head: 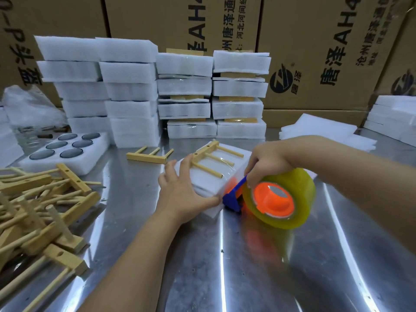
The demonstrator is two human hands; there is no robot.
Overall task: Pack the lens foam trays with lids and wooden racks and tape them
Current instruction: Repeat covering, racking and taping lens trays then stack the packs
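A white foam tray pack (209,188) lies in the middle of the metal table (247,266), with a wooden rack (213,157) on top under clear tape. My left hand (182,188) presses flat on its left near corner. My right hand (267,163) grips a tape dispenser (274,197) with a yellowish roll, orange hub and blue cutter, held against the pack's near right edge. An uncovered foam tray (67,152) with several dark lenses sits at the left. A loose rack (149,155) lies behind the pack.
A heap of wooden racks (38,210) fills the left near side. Stacks of foam trays and taped packs (157,93) stand at the back, before cardboard boxes (315,52). Thin foam lids (319,131) lie at the right back.
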